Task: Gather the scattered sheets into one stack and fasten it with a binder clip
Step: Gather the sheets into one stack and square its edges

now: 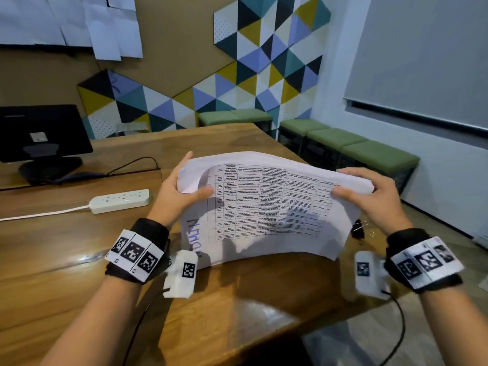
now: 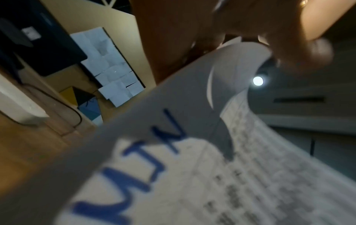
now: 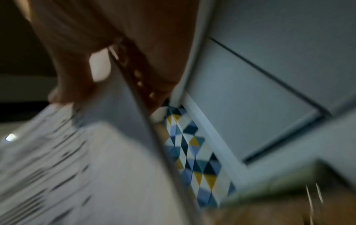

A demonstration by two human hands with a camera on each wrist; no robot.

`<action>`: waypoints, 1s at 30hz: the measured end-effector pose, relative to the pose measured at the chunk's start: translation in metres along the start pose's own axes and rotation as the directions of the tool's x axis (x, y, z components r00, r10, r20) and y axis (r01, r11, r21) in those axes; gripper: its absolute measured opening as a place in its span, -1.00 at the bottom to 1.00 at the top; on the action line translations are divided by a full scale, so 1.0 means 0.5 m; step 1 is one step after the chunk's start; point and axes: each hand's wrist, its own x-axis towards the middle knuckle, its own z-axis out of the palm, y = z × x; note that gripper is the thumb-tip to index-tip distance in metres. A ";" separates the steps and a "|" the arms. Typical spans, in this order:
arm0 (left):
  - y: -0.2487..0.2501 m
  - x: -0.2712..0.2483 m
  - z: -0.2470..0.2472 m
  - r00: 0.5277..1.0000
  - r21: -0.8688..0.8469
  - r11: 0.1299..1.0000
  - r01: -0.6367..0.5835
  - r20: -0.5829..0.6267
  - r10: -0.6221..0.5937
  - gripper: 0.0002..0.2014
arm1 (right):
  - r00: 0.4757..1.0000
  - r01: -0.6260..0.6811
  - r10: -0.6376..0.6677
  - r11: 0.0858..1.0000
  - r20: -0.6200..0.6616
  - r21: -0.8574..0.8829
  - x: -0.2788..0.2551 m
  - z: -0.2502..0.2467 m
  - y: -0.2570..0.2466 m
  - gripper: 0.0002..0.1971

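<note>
A stack of white printed sheets (image 1: 266, 207), with a table of text and blue handwriting on the top page, stands on its near edge on the wooden table (image 1: 79, 273), leaning away and bowed over at the top. My left hand (image 1: 182, 190) grips its upper left side, thumb in front. My right hand (image 1: 369, 191) grips its upper right side the same way. The left wrist view shows the sheets (image 2: 192, 175) close up with the blue writing; the right wrist view shows the sheets (image 3: 77, 167) blurred. A black binder clip (image 1: 358, 229) lies on the table just behind the stack's right edge, partly hidden.
A white power strip (image 1: 120, 200) with its cable lies left of the stack. A black monitor (image 1: 39, 133) stands at the far left with a dark cable. Green benches (image 1: 369, 149) line the wall past the table's right edge.
</note>
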 end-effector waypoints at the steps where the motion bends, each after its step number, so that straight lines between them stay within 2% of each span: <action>1: -0.007 -0.001 0.003 1.000 0.003 1.000 0.006 -0.001 -0.006 -0.50 | 0.999 0.016 -0.012 0.996 0.051 -0.084 0.005 -0.018 -0.008 -0.60; 3: -0.014 -0.006 0.008 1.000 -0.021 1.000 0.021 -0.018 -0.022 -0.71 | 0.986 0.021 0.017 0.974 0.164 -0.226 0.024 -0.050 -0.036 -0.57; 4: -0.016 -0.009 0.008 1.000 -0.048 0.998 0.029 -0.007 -0.029 -0.78 | 0.970 0.018 0.071 0.934 0.232 -0.358 0.032 -0.058 -0.055 -0.57; 5: -0.015 -0.012 0.006 0.999 -0.090 0.995 0.033 0.007 -0.032 -0.71 | 0.939 0.034 0.149 0.856 0.310 -0.516 0.044 -0.059 -0.071 -0.64; 7: -0.018 -0.011 0.004 1.000 -0.123 0.992 0.021 -0.006 -0.022 -0.42 | 0.853 0.119 0.322 0.647 0.411 -0.753 0.061 -0.033 -0.106 -0.84; 8: -0.017 -0.010 0.008 1.000 -0.132 0.991 0.009 -0.013 -0.011 -0.41 | 0.814 0.165 0.374 0.583 0.444 -0.795 0.069 -0.009 -0.120 -0.80; 10: -0.007 -0.011 0.020 1.000 -0.130 0.991 0.000 0.013 0.002 -0.62 | 0.768 0.222 0.383 0.593 0.514 -0.774 0.086 0.047 -0.129 -0.56; 12: 0.001 -0.014 0.033 1.000 -0.123 0.992 0.007 -0.002 -0.007 -0.87 | 0.755 0.270 0.331 0.630 0.566 -0.728 0.090 0.105 -0.143 -0.57; 15: 0.000 -0.017 0.029 0.999 -0.096 0.995 0.034 -0.039 -0.038 -0.93 | 0.768 0.350 0.227 0.634 0.599 -0.690 0.087 0.153 -0.157 -0.66; 17: 0.002 -0.020 0.020 0.996 -0.028 0.996 0.084 -0.013 -0.084 -0.85 | 0.825 0.342 0.153 0.632 0.544 -0.695 0.082 0.147 -0.159 -0.70; 18: 0.003 -0.020 0.014 0.995 0.018 0.994 0.103 0.002 -0.104 -0.84 | 0.859 0.315 0.103 0.665 0.501 -0.677 0.082 0.135 -0.155 -0.71; 19: 0.007 -0.022 0.010 0.993 0.052 0.992 0.115 0.002 -0.115 -0.84 | 0.891 0.274 0.055 0.725 0.450 -0.632 0.085 0.119 -0.147 -0.73; 21: 0.019 -0.020 -0.002 0.992 0.070 0.992 0.108 -0.079 -0.103 -0.85 | 0.944 0.163 -0.018 0.894 0.330 -0.417 0.086 0.085 -0.135 -0.81; 23: 0.048 0.001 -0.010 0.986 -0.063 0.997 0.041 -0.160 -0.051 -0.74 | 0.970 0.089 -0.035 0.973 0.242 -0.213 0.076 0.063 -0.127 -0.73; 25: 0.096 0.027 0.004 0.989 -0.259 0.965 -0.029 -0.146 -0.009 -0.46 | 0.986 0.011 -0.003 0.999 0.164 -0.045 0.056 0.059 -0.113 -0.78; 26: 0.127 0.040 0.017 0.990 -0.330 0.942 -0.057 -0.140 0.011 -0.39 | 0.993 -0.015 0.010 0.999 0.114 0.046 0.046 0.059 -0.105 -0.76; 28: 0.184 0.065 0.047 0.982 -0.365 0.922 -0.128 -0.180 0.065 -0.42 | 0.999 -0.041 0.042 0.981 0.003 0.188 0.028 0.063 -0.086 -0.77; 30: 0.237 0.085 0.079 0.968 -0.304 0.933 -0.194 -0.213 0.132 -0.49 | 0.994 -0.056 0.083 0.953 -0.078 0.298 0.012 0.070 -0.072 -0.80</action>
